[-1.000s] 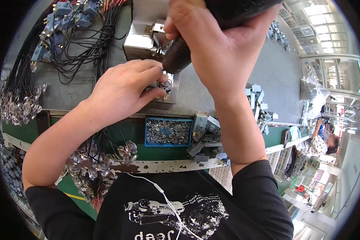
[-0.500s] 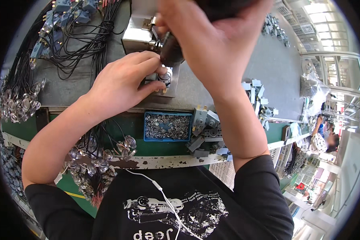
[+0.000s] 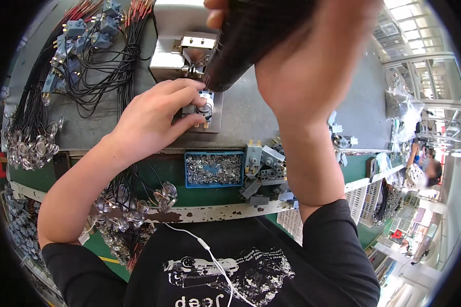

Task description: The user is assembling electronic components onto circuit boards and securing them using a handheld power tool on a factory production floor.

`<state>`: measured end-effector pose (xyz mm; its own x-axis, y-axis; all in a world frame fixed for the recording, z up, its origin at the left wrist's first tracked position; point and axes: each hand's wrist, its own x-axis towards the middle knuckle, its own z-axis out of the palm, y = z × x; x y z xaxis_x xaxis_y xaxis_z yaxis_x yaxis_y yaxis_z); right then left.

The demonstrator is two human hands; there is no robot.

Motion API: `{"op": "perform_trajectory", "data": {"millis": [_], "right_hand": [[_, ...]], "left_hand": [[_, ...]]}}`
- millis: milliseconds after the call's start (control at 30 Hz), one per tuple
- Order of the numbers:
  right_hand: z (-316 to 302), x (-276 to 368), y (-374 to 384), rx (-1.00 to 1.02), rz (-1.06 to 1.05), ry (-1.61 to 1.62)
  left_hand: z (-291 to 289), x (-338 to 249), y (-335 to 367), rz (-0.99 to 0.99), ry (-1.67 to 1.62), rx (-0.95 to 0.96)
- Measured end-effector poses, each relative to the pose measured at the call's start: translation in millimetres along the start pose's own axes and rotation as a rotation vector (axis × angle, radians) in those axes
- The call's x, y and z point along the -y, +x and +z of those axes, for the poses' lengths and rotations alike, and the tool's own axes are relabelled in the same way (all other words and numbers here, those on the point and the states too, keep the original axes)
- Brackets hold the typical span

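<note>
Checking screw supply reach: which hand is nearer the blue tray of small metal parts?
Left. The left hand rests just above the blue tray; the right hand is raised higher, gripping the dark tool.

Tray of screws (image 3: pixel 188 169): blue. Bench (image 3: pixel 251 110): grey top, green front. Wires (image 3: pixel 100 71), far left: black, red-tipped. Power screwdriver (image 3: pixel 241 46): black.

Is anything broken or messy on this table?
Nothing looks broken. The grey switch blocks lie in a jumbled heap, some tipped over the table's edge strip, whose paint is chipped. The screws stay inside their blue tray. The black wires lie tangled.
</note>
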<state>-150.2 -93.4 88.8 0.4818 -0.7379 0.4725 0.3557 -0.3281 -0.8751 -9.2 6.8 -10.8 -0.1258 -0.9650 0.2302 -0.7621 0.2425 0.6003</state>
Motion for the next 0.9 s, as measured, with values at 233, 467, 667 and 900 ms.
{"op": "perform_trajectory", "data": {"millis": [233,467,667,900], "right_hand": [[4.0,-24.5,-2.2,-0.047,-0.065,0.22],[-8.3,-35.7,18.8,0.1,-0.12,0.166],[-15.2,-46.3,44.4,0.385,-0.741,-0.258],[-12.9,-41.3,42.7,0.392,-0.855,-0.277]], "left_hand": [[-1.5,0.7,0.1,-0.027,0.007,0.043],[0.9,2.4,-1.3,0.017,-0.001,0.006],[0.7,-1.0,2.8,0.011,-0.009,0.006],[3.1,0.4,2.3,0.013,-0.035,-0.028]]}}
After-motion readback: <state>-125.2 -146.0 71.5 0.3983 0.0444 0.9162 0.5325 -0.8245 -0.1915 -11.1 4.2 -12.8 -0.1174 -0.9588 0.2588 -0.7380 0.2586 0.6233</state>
